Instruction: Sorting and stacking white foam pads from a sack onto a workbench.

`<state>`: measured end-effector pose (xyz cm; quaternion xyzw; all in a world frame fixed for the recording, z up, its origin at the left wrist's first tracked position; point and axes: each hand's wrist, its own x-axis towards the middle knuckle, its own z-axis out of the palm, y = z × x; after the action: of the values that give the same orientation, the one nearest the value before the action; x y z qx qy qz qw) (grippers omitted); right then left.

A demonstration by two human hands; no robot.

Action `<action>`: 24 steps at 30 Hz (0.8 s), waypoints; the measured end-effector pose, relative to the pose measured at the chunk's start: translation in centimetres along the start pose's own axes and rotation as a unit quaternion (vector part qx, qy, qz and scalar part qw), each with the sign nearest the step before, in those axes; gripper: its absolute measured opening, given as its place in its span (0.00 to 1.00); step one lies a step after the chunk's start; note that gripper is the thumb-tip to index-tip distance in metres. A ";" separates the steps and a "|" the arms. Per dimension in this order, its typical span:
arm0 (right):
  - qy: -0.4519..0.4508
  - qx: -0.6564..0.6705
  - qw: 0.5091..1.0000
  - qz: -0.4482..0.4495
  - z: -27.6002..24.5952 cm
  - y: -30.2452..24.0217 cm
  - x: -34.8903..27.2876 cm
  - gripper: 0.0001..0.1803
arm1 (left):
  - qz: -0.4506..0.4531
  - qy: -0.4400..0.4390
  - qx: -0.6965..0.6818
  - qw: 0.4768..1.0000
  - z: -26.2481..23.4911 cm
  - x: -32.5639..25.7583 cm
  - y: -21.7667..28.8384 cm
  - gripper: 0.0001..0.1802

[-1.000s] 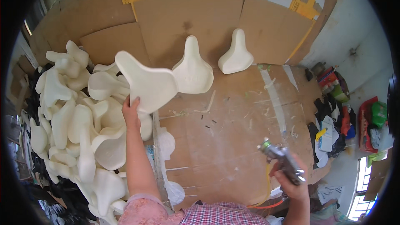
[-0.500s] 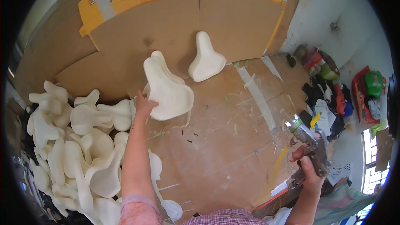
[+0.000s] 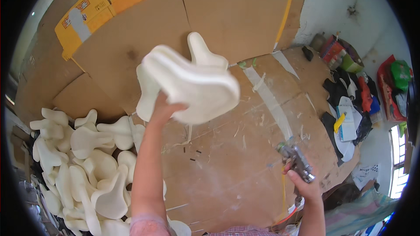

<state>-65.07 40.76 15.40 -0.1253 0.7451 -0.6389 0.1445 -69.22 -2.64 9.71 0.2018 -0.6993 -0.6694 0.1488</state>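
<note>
My left hand point(image 3: 165, 110) grips a cream foam saddle pad point(image 3: 197, 89) by its near left edge, lifted and blurred by motion. Behind it, to the left, part of a second saddle pad point(image 3: 148, 92) shows. Another saddle pad point(image 3: 202, 52) stands farther back against the cardboard, its lower part hidden by the held one. My right hand point(image 3: 305, 185) is wrapped around a metal spray gun point(image 3: 297, 161), whose nozzle points up and to the left. An orange hose point(image 3: 292, 213) runs from below the gun.
A large heap of cream saddle pads point(image 3: 87, 161) lies at the left. Cardboard point(image 3: 236, 166) covers the work surface, with tape strips and scraps on it. Upright cardboard point(image 3: 131, 30) closes the back. Dark cloths, a notebook point(image 3: 346, 124) and bags point(image 3: 400, 75) sit at the right.
My left hand has lifted the saddle pad and moved it right, uncovering another pad behind it. My right hand has brought the spray gun left. The view has shifted slightly.
</note>
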 end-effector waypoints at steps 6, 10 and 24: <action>-0.069 -0.034 0.996 0.047 0.9 1.6 -0.5 0.29 | 0.049 0.021 0.311 0.949 4.1 11.6 -3.5 0.41; -0.054 -0.052 0.996 0.056 0.4 1.8 -1.4 0.29 | 0.048 0.031 0.290 0.955 6.3 8.1 -3.2 0.43; -0.114 0.043 0.986 -0.118 6.5 -8.2 -3.4 0.29 | 0.124 0.526 -0.135 0.830 -28.5 -20.9 3.2 0.45</action>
<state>-59.46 34.77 22.81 -0.2776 0.6761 -0.6642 0.1572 -37.63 -17.50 15.93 0.4131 -0.4371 -0.5253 0.6020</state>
